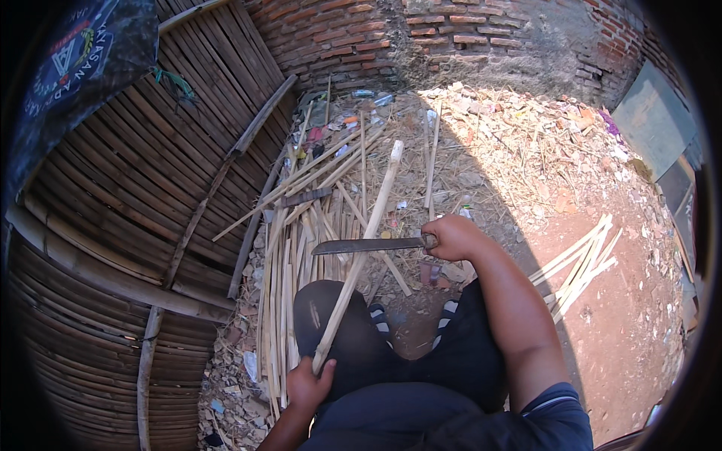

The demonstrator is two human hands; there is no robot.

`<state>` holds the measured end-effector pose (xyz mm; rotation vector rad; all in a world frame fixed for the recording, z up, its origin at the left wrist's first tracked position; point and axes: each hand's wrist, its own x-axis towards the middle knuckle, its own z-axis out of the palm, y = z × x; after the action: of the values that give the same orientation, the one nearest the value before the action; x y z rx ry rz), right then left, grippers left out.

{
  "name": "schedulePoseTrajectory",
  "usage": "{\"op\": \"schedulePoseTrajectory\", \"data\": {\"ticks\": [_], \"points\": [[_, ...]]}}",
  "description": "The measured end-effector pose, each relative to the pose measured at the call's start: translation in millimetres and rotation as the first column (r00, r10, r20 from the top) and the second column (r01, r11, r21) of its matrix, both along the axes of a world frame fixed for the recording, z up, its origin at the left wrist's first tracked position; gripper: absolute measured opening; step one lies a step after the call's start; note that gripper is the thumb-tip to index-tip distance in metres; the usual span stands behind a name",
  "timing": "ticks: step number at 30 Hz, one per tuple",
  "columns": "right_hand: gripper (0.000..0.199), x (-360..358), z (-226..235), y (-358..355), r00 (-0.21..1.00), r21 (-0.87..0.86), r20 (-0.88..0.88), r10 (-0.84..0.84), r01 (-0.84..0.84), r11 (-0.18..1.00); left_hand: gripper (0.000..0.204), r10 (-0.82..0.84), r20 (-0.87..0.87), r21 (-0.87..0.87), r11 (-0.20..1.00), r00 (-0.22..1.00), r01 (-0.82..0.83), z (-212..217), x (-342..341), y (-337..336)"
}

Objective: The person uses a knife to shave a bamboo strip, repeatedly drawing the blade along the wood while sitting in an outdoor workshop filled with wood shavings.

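My left hand [307, 385] is closed round the lower end of a pale split bamboo strip [374, 218], which slants up and away over my left thigh. In my right hand [453, 237] is the handle of a machete [368, 246]. Its long dark blade points left and crosses the strip around mid-length; I cannot tell whether the edge touches it. Beside my left leg lies a pile of bamboo strips [283, 293], several of them long. A dark, flat piece [303, 197] rests across the far part of that pile.
A woven bamboo wall [113, 188] with poles rises on the left, partly under a dark banner [64, 71]. The brick wall [338, 37] stands behind. Shavings and rubble [519, 143] cover the far ground. More strips [583, 263] lie at right, and grey panels [654, 116] lean there.
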<state>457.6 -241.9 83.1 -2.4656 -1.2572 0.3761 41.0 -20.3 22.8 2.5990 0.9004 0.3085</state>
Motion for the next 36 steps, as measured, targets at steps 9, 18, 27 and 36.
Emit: {"op": "schedulePoseTrajectory", "data": {"ticks": [9, 18, 27, 36], "points": [[0.037, 21, -12, -22, 0.98, 0.147, -0.02, -0.196, 0.197, 0.969, 0.052, -0.036, -0.014, -0.002, 0.999, 0.999, 0.036, 5, 2, -1], [0.037, 12, -11, -11, 0.998, 0.075, -0.022, -0.055, 0.056, 0.996, 0.054, -0.022, 0.006, -0.015, 1.0, 1.0, 0.022, -6, 0, 4], [0.037, 15, -8, -16, 0.994, 0.077, -0.043, -0.105, 0.108, 0.991, 0.056, -0.036, -0.014, -0.005, 0.999, 0.999, 0.036, 4, 2, 3], [0.035, 13, -10, -12, 0.994, 0.12, -0.043, -0.1, 0.104, 0.987, 0.055, -0.015, 0.001, -0.027, 1.0, 1.0, 0.015, -2, 0, 4]]}}
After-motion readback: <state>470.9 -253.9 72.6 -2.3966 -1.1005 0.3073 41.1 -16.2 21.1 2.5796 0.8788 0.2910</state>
